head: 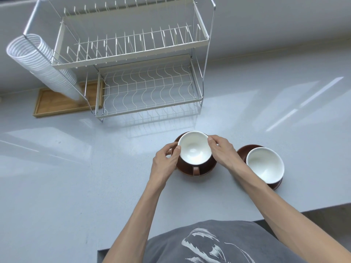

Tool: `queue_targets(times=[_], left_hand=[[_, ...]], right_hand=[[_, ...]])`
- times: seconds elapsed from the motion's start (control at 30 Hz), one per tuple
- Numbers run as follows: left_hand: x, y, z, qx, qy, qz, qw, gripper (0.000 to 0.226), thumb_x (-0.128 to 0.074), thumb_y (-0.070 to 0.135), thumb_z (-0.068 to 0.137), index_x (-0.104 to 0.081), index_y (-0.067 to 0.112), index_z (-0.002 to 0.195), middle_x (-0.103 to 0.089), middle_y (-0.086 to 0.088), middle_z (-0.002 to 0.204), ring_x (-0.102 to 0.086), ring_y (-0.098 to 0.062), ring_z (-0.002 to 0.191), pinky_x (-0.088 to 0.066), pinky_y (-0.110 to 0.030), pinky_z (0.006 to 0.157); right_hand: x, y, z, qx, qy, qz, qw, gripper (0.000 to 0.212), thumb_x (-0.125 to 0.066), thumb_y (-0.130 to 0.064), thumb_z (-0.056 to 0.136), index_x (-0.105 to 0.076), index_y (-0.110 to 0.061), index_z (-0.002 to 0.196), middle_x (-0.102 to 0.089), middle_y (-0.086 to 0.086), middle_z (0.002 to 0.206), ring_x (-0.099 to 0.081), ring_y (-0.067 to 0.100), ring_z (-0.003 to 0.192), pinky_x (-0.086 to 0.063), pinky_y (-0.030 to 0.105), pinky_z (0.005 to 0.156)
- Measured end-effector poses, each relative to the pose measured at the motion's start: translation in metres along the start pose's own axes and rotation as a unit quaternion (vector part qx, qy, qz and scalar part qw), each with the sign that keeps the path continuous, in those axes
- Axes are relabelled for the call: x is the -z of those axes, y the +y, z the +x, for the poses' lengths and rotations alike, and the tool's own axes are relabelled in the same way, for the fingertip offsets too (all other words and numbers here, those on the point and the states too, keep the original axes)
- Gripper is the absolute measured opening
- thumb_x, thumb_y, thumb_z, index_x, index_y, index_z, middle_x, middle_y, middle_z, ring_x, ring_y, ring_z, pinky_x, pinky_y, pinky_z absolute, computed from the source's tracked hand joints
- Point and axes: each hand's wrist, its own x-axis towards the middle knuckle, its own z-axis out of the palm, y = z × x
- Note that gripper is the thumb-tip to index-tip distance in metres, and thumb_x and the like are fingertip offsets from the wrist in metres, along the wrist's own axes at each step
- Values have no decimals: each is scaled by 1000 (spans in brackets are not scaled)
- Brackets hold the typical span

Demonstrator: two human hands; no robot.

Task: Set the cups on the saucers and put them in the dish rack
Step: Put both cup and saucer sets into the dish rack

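Observation:
A brown cup with a white inside (195,149) stands on a brown saucer (209,168) in the middle of the counter, its handle pointing toward me. My left hand (167,158) grips the cup and saucer on the left side, and my right hand (222,149) grips them on the right, thumbs at the cup's rim. A second brown cup (265,165) sits on its own saucer (242,151) to the right, untouched. The two-tier wire dish rack (148,88) stands behind, both tiers bare.
A ribbed white cutlery holder (40,63) hangs on the rack's left end. A wooden tray (57,105) lies under it on the grey counter (76,177). The counter's front edge runs just before my body.

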Motion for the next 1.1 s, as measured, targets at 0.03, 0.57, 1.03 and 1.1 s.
queue_targets(times=[0.03, 0.57, 1.03, 1.1], left_hand=[[3, 3, 1, -3, 2, -1, 1000, 35, -64, 59, 80, -69, 45, 112, -68, -3, 122, -68, -21, 112, -63, -43, 85], [41, 73, 45, -40, 38, -13, 998, 32, -61, 53, 82, -68, 43, 111, -73, -7, 113, -74, -20, 97, -64, -39, 80], [66, 132, 117, -51, 67, -27, 996, 30, -61, 38, 95, -68, 30, 122, -76, -4, 97, -74, -22, 91, -64, -40, 79], [70, 140, 129, -53, 69, -30, 996, 28, -62, 38, 95, -68, 30, 122, -76, -3, 96, -74, -23, 92, -64, -40, 78]], right_hand=[[1, -4, 3, 4, -2, 1, 1000, 34, -34, -31, 103, -62, -13, 102, -62, 1, 92, -53, 21, 89, -38, 31, 72], [11, -74, 63, 51, 3, 29, 998, 33, -35, -30, 100, -57, -10, 85, -47, -4, 70, -43, 19, 69, -38, 33, 66], [11, -137, 138, 88, 14, 16, 996, 34, -31, -29, 101, -60, -11, 99, -58, -1, 89, -51, 19, 85, -39, 34, 73], [9, -146, 152, 94, 18, 10, 995, 34, -30, -29, 100, -60, -12, 100, -59, 0, 92, -53, 22, 90, -41, 36, 77]])
